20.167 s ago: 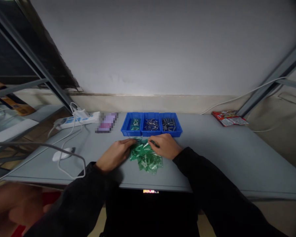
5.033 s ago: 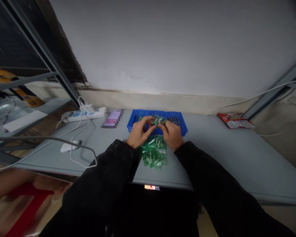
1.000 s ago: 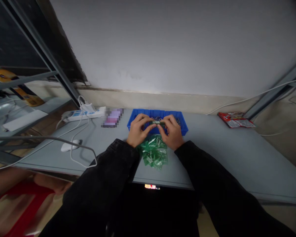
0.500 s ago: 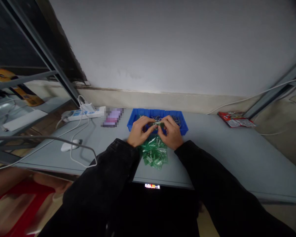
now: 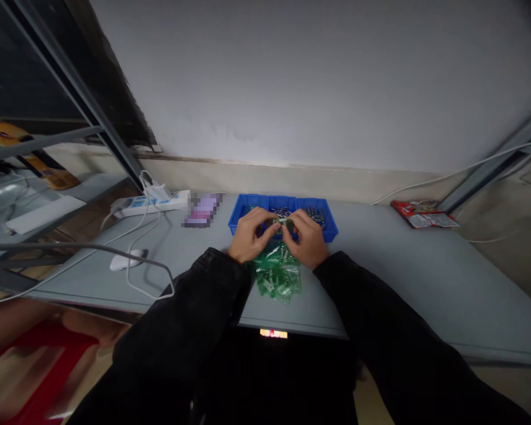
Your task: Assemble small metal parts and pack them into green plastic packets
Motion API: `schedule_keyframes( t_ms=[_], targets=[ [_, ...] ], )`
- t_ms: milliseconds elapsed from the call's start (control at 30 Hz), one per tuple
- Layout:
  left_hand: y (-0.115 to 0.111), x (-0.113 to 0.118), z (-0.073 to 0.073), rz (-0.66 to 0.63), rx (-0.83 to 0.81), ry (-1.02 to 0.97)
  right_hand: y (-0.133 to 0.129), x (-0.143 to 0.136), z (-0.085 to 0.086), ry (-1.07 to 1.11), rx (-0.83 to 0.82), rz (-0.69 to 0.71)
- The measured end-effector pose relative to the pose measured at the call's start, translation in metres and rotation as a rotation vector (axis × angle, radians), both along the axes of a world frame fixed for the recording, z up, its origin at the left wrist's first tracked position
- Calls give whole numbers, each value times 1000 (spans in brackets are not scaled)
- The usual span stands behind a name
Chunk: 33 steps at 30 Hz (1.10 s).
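Midway between the far and near edges of the table [image 5: 380, 271], just above the front walls of three blue bins, two hands meet over a small green bag [image 5: 283, 222]. The left hand [image 5: 251, 236] pinches the bag between thumb and bent fingers at its left end; the right hand [image 5: 308, 238] pinches it likewise at its right end, the two thumbs nearly meeting. The bag is clear of the table; its contents are too small to tell. Toward the table's near edge lies a pile of green bags [image 5: 278, 282], overlapping and flat, with pale slips showing through. Toward the far edge stand the bins, side by side: the left bin [image 5: 233, 229], its inside mostly hidden by the hand; the middle bin [image 5: 282, 202], with thin metal pins [image 5: 281, 211]; and the right bin [image 5: 333, 234], with dark grey cylinders [image 5: 315, 216]. Near the table's far left corner is a white power strip [image 5: 174, 202]; near the far right corner, a red packet [image 5: 425, 214]. The step in hand appears to be fingertip work along the bag's edge, perhaps pressing it together, though whether the edge is sealed cannot be told. The next move, as judged from this posture, calls for one pinch to steady the bag while the other travels along the edge, with light pressure, since thin film probably creases and slips easily.
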<state>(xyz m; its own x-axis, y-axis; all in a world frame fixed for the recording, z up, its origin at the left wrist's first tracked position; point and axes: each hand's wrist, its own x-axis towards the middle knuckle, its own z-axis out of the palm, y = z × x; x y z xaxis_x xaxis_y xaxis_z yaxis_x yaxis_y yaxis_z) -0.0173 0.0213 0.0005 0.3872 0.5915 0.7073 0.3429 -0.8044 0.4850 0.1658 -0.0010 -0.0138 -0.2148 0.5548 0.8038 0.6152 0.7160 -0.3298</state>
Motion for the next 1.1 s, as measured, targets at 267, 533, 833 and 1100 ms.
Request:
schedule_keyframes(
  t_ms=[267,533,833,1100],
  targets=[
    [0,0,0,4,2,8,-3,-1,1,-43,-13,4],
    [1,-1,0,27,27,-4,0,2,0,-35,-34,15],
    [6,-1,-5,42,14,-23,7,6,-6,-30,-36,2],
    [7,-1,-5,51,-13,-36,7,7,-5,-80,-36,-21]
  ],
)
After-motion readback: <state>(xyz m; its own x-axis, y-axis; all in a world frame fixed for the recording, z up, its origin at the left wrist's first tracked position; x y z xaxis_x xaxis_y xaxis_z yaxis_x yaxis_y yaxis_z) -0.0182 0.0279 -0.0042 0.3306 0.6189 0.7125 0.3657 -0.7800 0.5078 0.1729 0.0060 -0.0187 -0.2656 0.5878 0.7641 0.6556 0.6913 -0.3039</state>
